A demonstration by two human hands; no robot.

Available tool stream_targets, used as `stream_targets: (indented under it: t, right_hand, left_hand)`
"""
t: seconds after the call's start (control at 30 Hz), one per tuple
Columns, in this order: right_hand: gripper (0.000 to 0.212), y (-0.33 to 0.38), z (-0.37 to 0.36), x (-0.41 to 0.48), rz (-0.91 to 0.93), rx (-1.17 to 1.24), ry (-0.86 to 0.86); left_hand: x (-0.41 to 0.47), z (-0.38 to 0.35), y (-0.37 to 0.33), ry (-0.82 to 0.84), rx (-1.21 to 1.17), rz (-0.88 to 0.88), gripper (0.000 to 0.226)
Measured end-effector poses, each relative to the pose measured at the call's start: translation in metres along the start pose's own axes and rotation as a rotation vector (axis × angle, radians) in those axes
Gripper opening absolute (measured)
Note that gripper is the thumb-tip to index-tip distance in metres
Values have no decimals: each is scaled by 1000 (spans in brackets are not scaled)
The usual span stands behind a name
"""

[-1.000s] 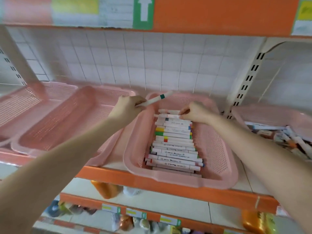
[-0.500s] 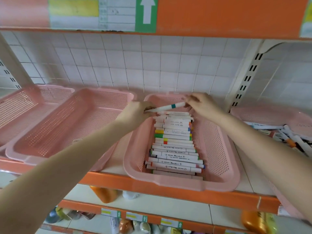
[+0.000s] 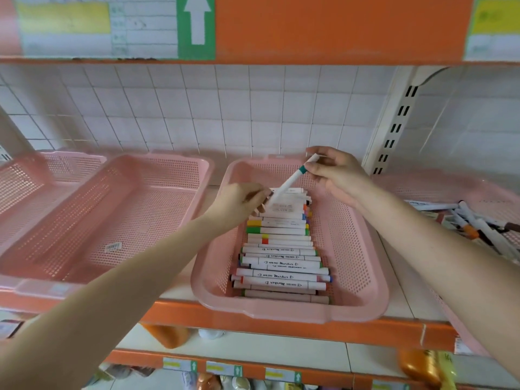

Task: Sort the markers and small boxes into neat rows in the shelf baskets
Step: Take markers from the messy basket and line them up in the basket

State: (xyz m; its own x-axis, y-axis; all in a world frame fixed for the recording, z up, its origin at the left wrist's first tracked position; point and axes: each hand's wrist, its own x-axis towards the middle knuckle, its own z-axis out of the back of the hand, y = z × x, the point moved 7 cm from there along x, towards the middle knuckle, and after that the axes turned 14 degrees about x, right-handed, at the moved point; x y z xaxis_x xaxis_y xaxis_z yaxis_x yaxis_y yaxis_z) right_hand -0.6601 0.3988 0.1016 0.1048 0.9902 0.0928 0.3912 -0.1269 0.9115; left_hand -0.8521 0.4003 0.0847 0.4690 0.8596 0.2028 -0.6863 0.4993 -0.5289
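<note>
Marker (image 3: 289, 182) with the teal band hangs tilted above the far end of the middle basket (image 3: 281, 312), over the row of markers (image 3: 281, 260) lying there. Your right hand (image 3: 337, 175) pinches it at the band. Your left hand (image 3: 236, 202) seems to pinch its lower end, though curled fingers hide the contact. It should be light, stiff and smooth, so grip the barrel, not the cap. The basket's far wall crowds the landing spot, and loose markers (image 3: 478, 223) wait in the right basket (image 3: 450, 187).

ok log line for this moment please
left hand holds teal-banded marker low end | right hand pinches top end | marker tilted over marker row | in middle pink basket
</note>
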Motion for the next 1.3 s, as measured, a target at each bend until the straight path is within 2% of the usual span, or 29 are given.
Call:
stream_targets:
  t: [0.17,0.33,0.4,0.53,0.63,0.77,0.8,0.87,0.93,1.03,1.13,1.23,1.3]
  right_hand:
    - [36,-9,-6,-2,-87,221,35]
    - [39,-16,-14,-4,-132,348,98]
    - [37,-17,-17,-5,-125,330,133]
    - [23,-29,-32,-14,-162,117,251]
    - [20,-41,-43,-21,-186,-56,320]
    - [14,-32,-40,-20,-147,-186,286]
    - [15,-27,-36,-19,-114,-336,289]
    - [17,-21,-31,-18,-59,-727,345]
    - [18,-23,-30,-22,-74,-952,423]
    - [16,-32,-31,-27,-127,-966,455]
    - [33,-37,-26,-21,-174,-972,443]
    - [40,-32,-13,-13,-185,-1042,442]
    - [35,-21,0,-8,-131,-1020,357]
  left_hand:
    - [0,-1,7,80,-214,78,19]
    - [3,-8,5,169,-179,67,22]
    - [4,-9,7,178,-182,78,22]
    - [5,-9,10,166,-243,94,20]
    - [6,-10,11,145,-151,73,24]
    - [5,-6,6,80,-162,23,16]
    - [5,-3,6,45,-173,14,17]
    - [4,3,8,-30,-229,26,33]
    - [4,6,11,-65,-261,41,47]
    - [3,3,9,-31,-158,20,34]
    - [3,1,11,-28,-22,38,19]
    - [3,3,13,-71,27,59,17]
    - [3,2,15,-92,31,83,19]
